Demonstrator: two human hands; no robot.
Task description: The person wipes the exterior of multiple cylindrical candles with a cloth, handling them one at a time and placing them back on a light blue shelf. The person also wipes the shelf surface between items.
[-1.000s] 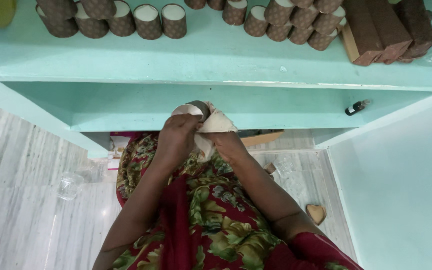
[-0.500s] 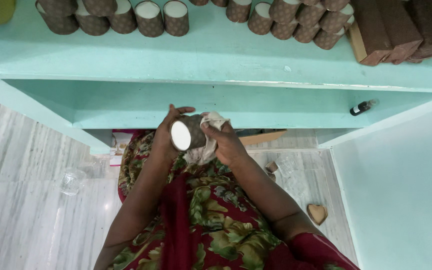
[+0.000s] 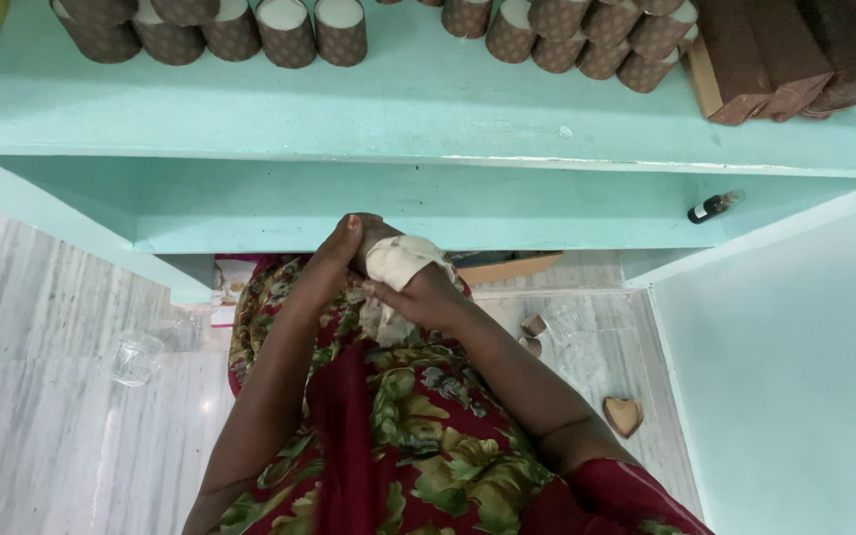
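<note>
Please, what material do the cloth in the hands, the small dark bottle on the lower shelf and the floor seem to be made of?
The cream cloth looks like soft woven cotton, matte: it creases and bunches under the right hand. The small dark bottle seems to be glass or glossy plastic, since it shows a highlight; which one is unclear. The floor looks like polished grey-veined marble or marble-look tile.

cream cloth (image 3: 400, 260); turquoise shelf (image 3: 448, 104); brown dotted cups (image 3: 341, 30); red floral dress (image 3: 418, 446)

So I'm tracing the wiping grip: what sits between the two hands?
In the head view, a cream cloth is bunched between the left hand and the right hand, wrapped over a small brown cup that barely shows.
</note>
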